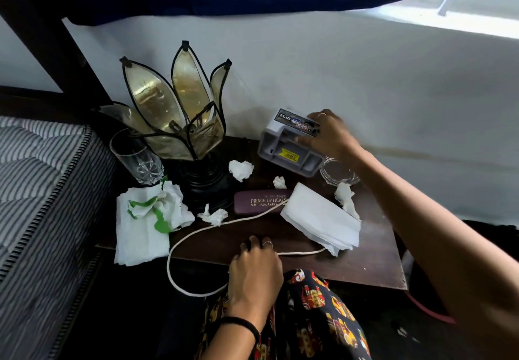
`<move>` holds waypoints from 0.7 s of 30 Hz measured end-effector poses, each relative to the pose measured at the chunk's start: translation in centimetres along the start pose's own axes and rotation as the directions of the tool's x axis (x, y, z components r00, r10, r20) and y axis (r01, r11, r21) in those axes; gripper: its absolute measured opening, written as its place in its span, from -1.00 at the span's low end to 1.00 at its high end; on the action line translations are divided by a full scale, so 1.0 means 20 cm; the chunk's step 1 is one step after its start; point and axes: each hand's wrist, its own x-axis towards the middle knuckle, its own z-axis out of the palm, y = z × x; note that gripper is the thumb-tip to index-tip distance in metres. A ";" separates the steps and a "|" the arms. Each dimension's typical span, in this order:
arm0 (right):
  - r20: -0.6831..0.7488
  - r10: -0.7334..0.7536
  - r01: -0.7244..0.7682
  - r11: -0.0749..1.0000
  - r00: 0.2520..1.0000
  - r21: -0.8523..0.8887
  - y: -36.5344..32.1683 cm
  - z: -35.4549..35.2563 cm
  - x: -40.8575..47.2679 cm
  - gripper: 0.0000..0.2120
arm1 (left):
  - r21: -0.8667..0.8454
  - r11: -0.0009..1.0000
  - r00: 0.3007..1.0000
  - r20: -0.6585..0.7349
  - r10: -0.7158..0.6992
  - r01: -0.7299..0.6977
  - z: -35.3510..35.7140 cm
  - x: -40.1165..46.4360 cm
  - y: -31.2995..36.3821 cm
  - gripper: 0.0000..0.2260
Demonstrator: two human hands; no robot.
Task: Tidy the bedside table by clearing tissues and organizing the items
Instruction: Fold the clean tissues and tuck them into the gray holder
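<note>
My left hand (254, 269): one thin metal ring sits on a finger, just behind the fingertip end, near the knuckle. A narrow black band (241, 322) circles the wrist, well back from the fingers. My right hand (328, 134): one slim ring (322, 114) on the uppermost finger. Both forearms are bare, with no sleeves in view. Below the left fingers, my lap shows dark fabric (317, 312) printed with red, yellow and white motifs.
</note>
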 end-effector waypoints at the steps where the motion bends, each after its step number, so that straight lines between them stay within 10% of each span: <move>1: 0.038 -0.001 0.001 1.000 0.999 0.003 -0.01 0.01 0.03 -0.41 | 0.003 1.000 1.000 -0.004 0.010 -0.010 0.00 0.00 0.00 -0.61; 21: 0.218 0.062 -0.029 0.988 0.974 -0.152 -0.08 0.09 0.28 -0.59 | 0.051 0.999 0.999 0.052 0.002 -0.004 0.09 0.03 -0.01 -0.73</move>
